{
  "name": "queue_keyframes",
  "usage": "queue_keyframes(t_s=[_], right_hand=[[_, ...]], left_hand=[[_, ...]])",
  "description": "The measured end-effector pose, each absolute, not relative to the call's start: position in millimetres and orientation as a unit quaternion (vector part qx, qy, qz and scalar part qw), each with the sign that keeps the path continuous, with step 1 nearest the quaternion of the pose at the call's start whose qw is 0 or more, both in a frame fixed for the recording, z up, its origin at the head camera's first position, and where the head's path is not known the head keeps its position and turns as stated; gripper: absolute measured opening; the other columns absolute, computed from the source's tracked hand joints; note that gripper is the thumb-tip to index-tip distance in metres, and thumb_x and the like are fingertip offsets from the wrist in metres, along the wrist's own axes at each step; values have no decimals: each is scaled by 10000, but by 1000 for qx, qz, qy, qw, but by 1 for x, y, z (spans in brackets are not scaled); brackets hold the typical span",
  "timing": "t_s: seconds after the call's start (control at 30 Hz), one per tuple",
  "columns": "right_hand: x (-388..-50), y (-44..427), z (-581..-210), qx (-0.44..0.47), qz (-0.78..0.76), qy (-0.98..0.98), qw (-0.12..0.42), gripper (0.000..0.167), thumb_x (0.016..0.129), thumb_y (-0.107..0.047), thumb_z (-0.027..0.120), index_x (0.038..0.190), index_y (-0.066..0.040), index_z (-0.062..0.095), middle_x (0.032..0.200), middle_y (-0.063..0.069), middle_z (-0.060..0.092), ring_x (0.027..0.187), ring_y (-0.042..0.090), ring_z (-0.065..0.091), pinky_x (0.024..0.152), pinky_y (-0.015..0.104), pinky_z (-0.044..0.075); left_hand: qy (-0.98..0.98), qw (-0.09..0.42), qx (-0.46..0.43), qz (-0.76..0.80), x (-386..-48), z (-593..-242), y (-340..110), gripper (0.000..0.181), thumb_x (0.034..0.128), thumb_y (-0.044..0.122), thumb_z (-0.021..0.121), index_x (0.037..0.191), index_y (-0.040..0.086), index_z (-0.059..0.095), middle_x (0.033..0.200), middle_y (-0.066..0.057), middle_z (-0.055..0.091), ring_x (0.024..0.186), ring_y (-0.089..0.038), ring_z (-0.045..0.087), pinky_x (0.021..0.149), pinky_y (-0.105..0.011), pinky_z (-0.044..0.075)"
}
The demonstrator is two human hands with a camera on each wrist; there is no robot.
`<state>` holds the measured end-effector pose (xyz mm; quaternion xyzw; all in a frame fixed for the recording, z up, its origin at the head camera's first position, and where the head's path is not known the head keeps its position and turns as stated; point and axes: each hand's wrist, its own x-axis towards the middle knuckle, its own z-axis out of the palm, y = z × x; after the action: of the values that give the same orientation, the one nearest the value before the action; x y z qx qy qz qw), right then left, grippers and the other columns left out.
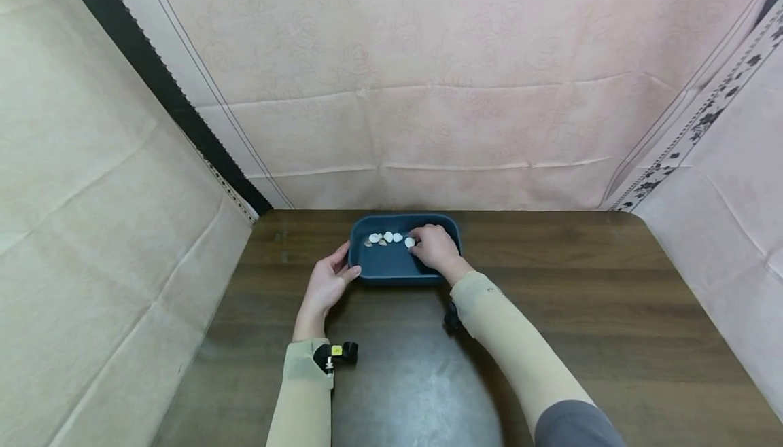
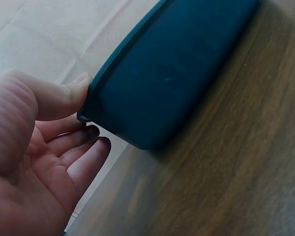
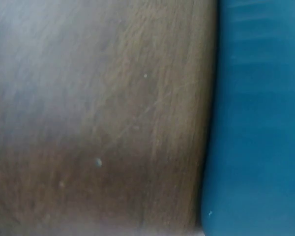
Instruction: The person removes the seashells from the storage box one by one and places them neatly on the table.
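Observation:
A dark blue rectangular tray (image 1: pixel 391 275) rests on the table near its far edge. Several small white, shell-like pieces (image 1: pixel 388 237) lie in a loose row inside, with a couple of brownish ones (image 1: pixel 368 244) just in front. My left hand (image 1: pixel 327 282) holds the tray's left end. In the left wrist view, the thumb (image 2: pixel 71 96) presses on the rim and the other fingers curl below it. Over the tray's right side, my right hand (image 1: pixel 436 248) has thumb and forefinger around a white shell-like piece (image 1: pixel 410 242). The right wrist view shows only tray wall and tabletop, no fingers.
The brown wood-grain table (image 1: pixel 587 318) extends in front of and beside the tray. Pale cloth hangs behind it (image 1: pixel 428 128) and on both sides. Each forearm wears a sleeve with a black wrist camera (image 1: pixel 349 353).

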<state>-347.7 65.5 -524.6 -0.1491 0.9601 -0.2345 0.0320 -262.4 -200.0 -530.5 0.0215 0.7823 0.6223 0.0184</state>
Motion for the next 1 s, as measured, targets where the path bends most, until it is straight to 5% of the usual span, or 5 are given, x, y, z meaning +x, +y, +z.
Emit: queue_keyframes(t_s=[1.0], right_hand=[[-334,75,-506,-140,-381,912,-49,356,1017,-339,768,1309,-137,749,1243,53,719,1114,252,642,1002,436,575]], left_hand=[[777,18,26,628,-261,-529,-199,703,1020,6,706,1647,28,387,1683,-166,397,1524,-338,419,1184,-443,408]])
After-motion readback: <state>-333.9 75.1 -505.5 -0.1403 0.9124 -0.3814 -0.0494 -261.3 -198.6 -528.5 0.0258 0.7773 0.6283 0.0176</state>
